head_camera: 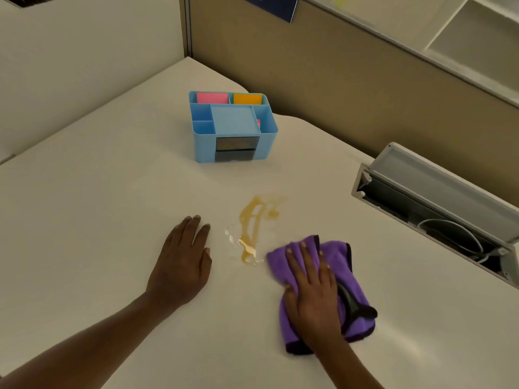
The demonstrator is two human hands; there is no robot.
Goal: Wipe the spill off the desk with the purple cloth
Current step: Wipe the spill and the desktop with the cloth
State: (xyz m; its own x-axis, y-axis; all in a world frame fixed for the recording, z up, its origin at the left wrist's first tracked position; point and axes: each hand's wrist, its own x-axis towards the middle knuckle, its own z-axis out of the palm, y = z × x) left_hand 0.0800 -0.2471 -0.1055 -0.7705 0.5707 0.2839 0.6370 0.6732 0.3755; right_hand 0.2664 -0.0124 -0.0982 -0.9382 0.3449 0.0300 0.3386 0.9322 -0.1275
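A brownish-yellow spill (252,227) streaks the cream desk (98,220) near its middle, with small pale droplets at its lower left. The purple cloth (338,256), edged in black, lies crumpled just right of the spill's near end. My right hand (311,293) presses flat on the cloth, fingers spread and pointing away from me. My left hand (184,262) rests palm-down on the bare desk, left of the spill, holding nothing.
A light blue desk organiser (233,127) with pink and orange notes stands behind the spill. An open grey cable tray (427,203) with white cables is set into the desk at the right. Tan partition walls (337,80) close off the back.
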